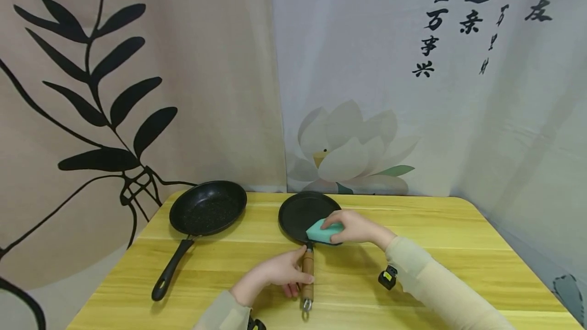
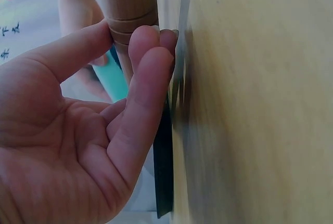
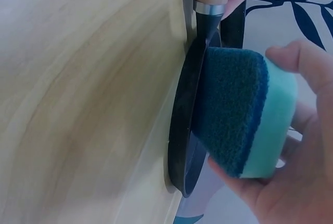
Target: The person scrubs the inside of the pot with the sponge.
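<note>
A small black crepe pan (image 1: 300, 210) lies flat on the table, its wooden handle (image 1: 308, 265) pointing toward me. My left hand (image 1: 277, 271) holds that handle between thumb and fingers; in the left wrist view the thumb is on one side and the fingertips are on the other. My right hand (image 1: 357, 227) grips a sponge (image 1: 321, 231) over the near right part of the pan. In the right wrist view the sponge has a light green body and a dark scouring side (image 3: 229, 104), whose edge meets the pan's shallow rim (image 3: 182, 125).
A deeper black frying pan (image 1: 208, 208) stands at the table's back left, its black handle (image 1: 171, 271) slanting toward the front. The wooden table (image 1: 435, 258) ends at a printed curtain (image 1: 220, 80) behind both pans.
</note>
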Tool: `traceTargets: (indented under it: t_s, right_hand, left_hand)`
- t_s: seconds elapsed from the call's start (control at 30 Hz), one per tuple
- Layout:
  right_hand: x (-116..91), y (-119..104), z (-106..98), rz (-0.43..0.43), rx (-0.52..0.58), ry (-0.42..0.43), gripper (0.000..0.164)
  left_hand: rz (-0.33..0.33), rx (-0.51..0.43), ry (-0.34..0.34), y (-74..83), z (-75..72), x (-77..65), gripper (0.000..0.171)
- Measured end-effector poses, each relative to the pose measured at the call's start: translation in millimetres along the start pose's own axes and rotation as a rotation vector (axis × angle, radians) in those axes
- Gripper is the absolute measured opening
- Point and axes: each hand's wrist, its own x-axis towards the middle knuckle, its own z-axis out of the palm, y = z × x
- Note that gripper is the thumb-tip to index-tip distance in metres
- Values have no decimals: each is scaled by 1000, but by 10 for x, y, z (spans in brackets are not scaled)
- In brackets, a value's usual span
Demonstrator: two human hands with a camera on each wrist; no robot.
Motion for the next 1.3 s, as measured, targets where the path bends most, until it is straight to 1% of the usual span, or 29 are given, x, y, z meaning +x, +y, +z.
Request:
traceTargets:
  t_s: [0.2,0.37,0.77,0.9,1.1,1.2,1.3]
  right_hand:
    - [45,-7,32,-9,-14,-8,31]
    - [67,-12,52,-18,-12,-1,32]
    - [132,-9,109,-1,-19,-10,33]
    - [161,-14,127,-5,-10,-18,33]
    - [211,-47,151,-27,-22,-4,34]
    - [242,-61,168,-37,-25,0,34]
    - [274,-71,187,-27,-17,-5,35]
  left_hand:
    - [6,-12,-8,-3,1,1,87]
    - [12,-3,-3,5,2,-5,87]
    - [11,10,-13,23,-1,-5,86]
    - [15,5,-16,5,-1,0,86]
    - [24,3,-18,-21,-8,12,86]
    - [18,3,-19,-15,-12,6,86]
    - [9,7,-19,-1,-13,-1,86]
